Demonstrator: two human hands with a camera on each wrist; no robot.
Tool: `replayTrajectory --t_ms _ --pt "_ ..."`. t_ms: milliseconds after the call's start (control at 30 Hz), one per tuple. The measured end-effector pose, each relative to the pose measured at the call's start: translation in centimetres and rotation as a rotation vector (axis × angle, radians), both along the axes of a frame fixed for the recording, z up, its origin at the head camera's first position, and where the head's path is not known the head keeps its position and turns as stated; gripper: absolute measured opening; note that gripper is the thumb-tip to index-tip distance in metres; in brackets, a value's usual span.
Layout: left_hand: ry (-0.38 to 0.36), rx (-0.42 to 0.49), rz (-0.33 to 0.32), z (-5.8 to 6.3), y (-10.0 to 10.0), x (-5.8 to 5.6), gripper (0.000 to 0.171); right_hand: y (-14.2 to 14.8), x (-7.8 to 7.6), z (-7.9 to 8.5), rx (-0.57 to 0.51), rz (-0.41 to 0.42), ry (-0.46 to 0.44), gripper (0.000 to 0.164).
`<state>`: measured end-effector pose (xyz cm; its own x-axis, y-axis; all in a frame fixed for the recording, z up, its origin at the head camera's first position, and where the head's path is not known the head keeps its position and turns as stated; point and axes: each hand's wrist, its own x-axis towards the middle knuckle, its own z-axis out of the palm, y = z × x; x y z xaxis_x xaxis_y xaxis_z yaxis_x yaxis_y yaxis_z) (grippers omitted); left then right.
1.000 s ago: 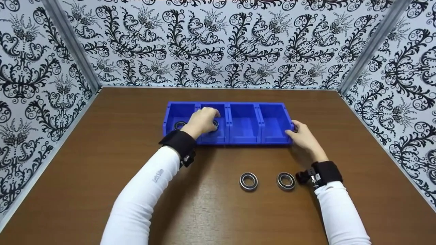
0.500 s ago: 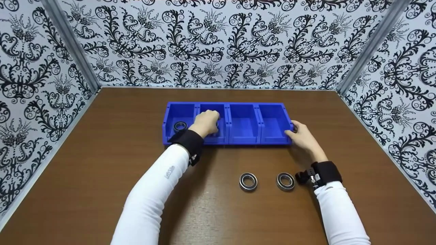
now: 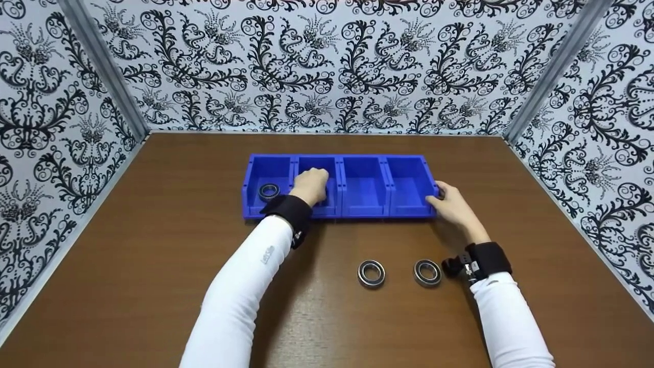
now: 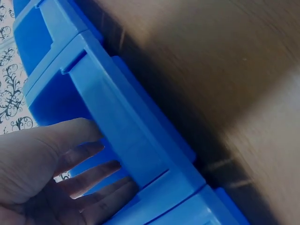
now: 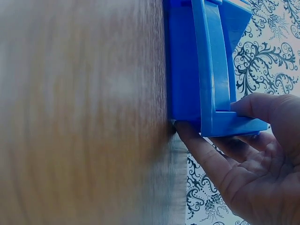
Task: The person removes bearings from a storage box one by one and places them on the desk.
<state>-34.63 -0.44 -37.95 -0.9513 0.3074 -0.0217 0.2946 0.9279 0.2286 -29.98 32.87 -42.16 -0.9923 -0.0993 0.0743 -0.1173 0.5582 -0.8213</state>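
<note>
Blue bin (image 3: pixel 364 211), a row of four compartments, stood toward the back of the brown table (image 3: pixel 327 327), low fronts facing the person. Right hand (image 3: pixel 454 207) at its right end: thumb over the rim, fingers outside and beneath, end wall held between them, probably as a brace. Left hand (image 3: pixel 311 185) down inside the second compartment (image 3: pixel 317 162) from the left. By the left wrist view, thumb and fingers stood apart with no bearing showing between; tips ran out of sight at the front lip, so could not tell whether they gripped anything.

Bearings, smallest of the lot. First bearing (image 3: pixel 269 199) in the leftmost compartment. Second bearing (image 3: pixel 371 284) and third bearing (image 3: pixel 428 283) lay flat in front of the bin, the third just beside the right wrist's camera (image 3: pixel 452 267).

Step in hand, as judged: setting a bearing into the second compartment. Next move seemed to call for lifting the left hand clear of lip and dividers, bin braced, then fetching a loose bearing.
</note>
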Motion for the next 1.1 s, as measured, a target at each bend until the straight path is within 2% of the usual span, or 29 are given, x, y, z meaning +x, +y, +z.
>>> replayTrajectory --t_ms 267,533,767,1100 --pt "-0.021 -0.016 0.044 -0.3 0.4 -0.3 0.026 0.0 -0.1 -0.1 -0.019 0.003 -0.009 0.049" --pt "-0.007 -0.019 0.047 -0.5 0.7 -0.5 0.026 0.2 -0.1 -0.1 -0.019 0.003 0.023 0.045" --pt "-0.049 -0.035 0.073 -1.2 1.1 -1.7 0.027 0.2 0.0 -0.1 0.003 -0.005 0.028 0.044" --pt "-0.022 -0.021 0.070 -0.5 0.9 -0.9 0.025 0.1 -0.1 -0.1 0.020 -0.009 0.027 0.045"
